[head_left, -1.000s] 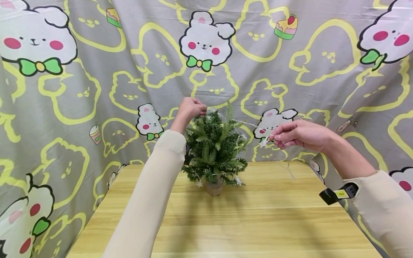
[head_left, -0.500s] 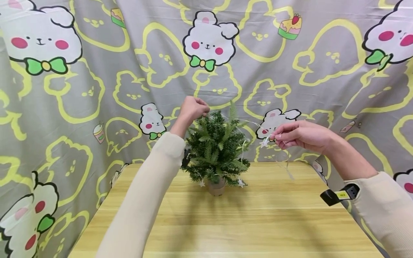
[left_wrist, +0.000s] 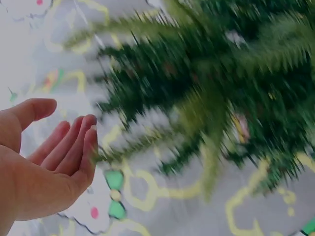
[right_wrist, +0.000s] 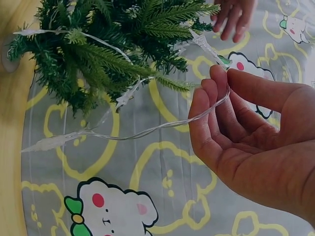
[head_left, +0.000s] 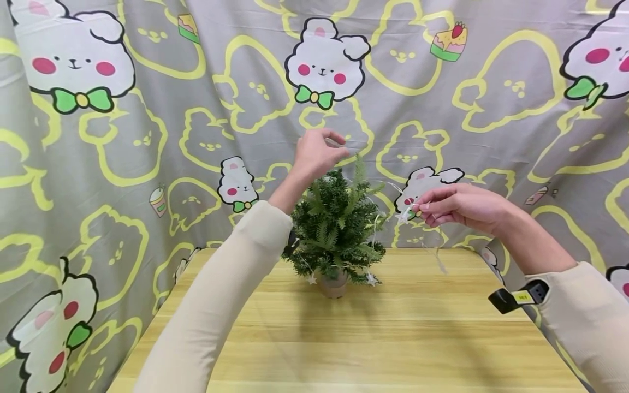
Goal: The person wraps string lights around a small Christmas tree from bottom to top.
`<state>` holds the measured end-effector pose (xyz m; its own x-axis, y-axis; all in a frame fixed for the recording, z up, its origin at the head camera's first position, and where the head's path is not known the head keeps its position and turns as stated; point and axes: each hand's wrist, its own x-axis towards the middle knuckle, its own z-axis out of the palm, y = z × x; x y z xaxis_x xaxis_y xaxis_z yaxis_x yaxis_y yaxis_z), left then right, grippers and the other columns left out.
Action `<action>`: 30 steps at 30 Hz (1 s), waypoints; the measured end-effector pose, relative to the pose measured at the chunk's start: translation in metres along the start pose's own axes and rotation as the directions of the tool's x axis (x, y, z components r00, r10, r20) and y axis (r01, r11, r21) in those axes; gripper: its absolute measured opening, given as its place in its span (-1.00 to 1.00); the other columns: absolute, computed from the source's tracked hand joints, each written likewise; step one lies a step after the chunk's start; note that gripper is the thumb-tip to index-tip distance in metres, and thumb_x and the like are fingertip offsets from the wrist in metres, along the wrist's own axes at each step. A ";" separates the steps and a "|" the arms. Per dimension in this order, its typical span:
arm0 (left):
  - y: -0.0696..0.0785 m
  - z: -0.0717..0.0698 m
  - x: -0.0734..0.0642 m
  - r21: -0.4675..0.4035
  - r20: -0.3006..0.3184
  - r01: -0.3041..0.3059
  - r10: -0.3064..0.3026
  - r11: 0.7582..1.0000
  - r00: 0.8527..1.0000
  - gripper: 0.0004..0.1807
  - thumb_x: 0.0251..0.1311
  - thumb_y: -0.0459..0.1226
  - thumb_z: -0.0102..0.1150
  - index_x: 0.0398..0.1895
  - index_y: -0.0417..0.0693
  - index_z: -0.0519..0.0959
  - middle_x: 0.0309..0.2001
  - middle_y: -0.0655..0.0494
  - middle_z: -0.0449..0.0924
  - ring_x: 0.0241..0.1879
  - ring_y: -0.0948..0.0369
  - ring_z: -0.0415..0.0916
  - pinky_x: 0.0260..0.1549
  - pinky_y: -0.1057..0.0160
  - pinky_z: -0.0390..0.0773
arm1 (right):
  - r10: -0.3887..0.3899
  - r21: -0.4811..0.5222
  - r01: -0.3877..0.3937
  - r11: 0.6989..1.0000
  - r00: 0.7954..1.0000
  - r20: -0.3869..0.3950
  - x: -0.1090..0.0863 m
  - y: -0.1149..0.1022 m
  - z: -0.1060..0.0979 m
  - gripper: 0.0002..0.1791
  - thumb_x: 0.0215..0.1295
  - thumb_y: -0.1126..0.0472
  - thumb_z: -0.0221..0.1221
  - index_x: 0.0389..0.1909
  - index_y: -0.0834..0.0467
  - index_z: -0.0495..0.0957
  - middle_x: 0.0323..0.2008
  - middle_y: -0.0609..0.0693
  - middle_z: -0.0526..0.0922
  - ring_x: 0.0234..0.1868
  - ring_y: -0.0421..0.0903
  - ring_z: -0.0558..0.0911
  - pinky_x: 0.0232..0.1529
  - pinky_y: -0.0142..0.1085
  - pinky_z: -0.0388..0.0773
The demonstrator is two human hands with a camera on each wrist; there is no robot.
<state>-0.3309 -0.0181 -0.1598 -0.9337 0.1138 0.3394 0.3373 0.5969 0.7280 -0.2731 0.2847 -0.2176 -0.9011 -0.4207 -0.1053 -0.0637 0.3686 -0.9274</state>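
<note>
On the table point(head_left: 417, 327), toward its far side, a small tree point(head_left: 339, 224) is standing; the left hand point(head_left: 320, 152) is hovering relaxed near its top, holding nothing; the right hand point(head_left: 457, 207) is pinching a star string point(right_wrist: 158, 129), seemingly partly wound, its loose right length awaiting draping

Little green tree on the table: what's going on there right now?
A person is handling a clear-wired string of white star lights around a small, bushy green artificial tree. Their right hand pinches the wire off to the tree's right, with a slack length hanging below. Their left hand is beside the treetop, fingers relaxed and holding nothing. Part of the string is on the branches, with stars at the lower edge. The tree stands upright on a yellow wood-grain table.
</note>
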 end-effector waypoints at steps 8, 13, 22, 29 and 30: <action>0.023 0.026 -0.016 -0.050 0.201 -0.168 0.174 0.985 0.964 -0.66 0.20 -0.32 0.34 0.06 0.11 0.68 0.01 0.12 0.76 -0.09 0.27 0.71 -0.44 0.40 0.55 | -0.004 -0.009 0.004 1.000 1.000 0.015 0.000 -0.005 0.002 -0.77 0.48 0.26 0.15 0.02 0.26 0.64 -0.23 0.04 0.69 -0.28 -0.13 0.69 -0.14 -0.32 0.71; 0.026 0.044 -0.020 0.007 0.331 -0.272 0.254 0.962 0.909 -0.60 0.19 -0.35 0.34 0.12 0.08 0.65 0.10 0.09 0.72 0.00 0.24 0.71 -0.37 0.44 0.60 | -0.019 -0.014 0.019 1.000 0.999 0.031 0.001 -0.006 0.000 -0.76 0.49 0.25 0.14 0.03 0.27 0.64 -0.22 0.03 0.71 -0.29 -0.13 0.69 -0.17 -0.33 0.70; 0.024 0.062 -0.023 0.114 0.355 -0.327 0.269 0.938 0.895 -0.60 0.12 -0.41 0.35 0.06 0.04 0.71 0.04 0.16 0.76 0.01 0.25 0.70 -0.15 0.42 0.65 | -0.029 0.035 0.028 0.999 0.999 0.042 0.001 -0.007 -0.001 -0.75 0.48 0.28 0.15 0.04 0.31 0.64 -0.18 0.03 0.75 -0.29 -0.14 0.70 -0.16 -0.33 0.71; 0.021 0.065 -0.022 0.121 0.341 -0.304 0.248 0.945 0.907 -0.68 0.18 -0.42 0.32 -0.02 0.02 0.75 -0.13 0.15 0.80 -0.18 0.30 0.73 -0.29 0.45 0.64 | -0.047 0.068 0.043 0.997 0.998 0.047 -0.001 -0.009 -0.002 -0.79 0.46 0.33 0.15 -0.02 0.25 0.69 -0.17 0.02 0.77 -0.27 -0.16 0.73 -0.14 -0.32 0.72; 0.021 0.066 -0.022 0.121 0.341 -0.309 0.253 0.943 0.905 -0.69 0.18 -0.43 0.31 -0.03 0.02 0.76 -0.16 0.14 0.81 -0.21 0.30 0.73 -0.32 0.45 0.64 | -0.048 0.073 0.045 0.996 0.998 0.044 -0.001 -0.009 -0.002 -0.80 0.45 0.33 0.16 -0.03 0.24 0.70 -0.18 0.02 0.77 -0.27 -0.16 0.73 -0.14 -0.32 0.72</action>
<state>-0.3114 0.0440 -0.1911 -0.8010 0.5249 0.2878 0.5921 0.6238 0.5101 -0.2721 0.2838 -0.2085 -0.8772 -0.4739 -0.0764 -0.0724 0.2880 -0.9549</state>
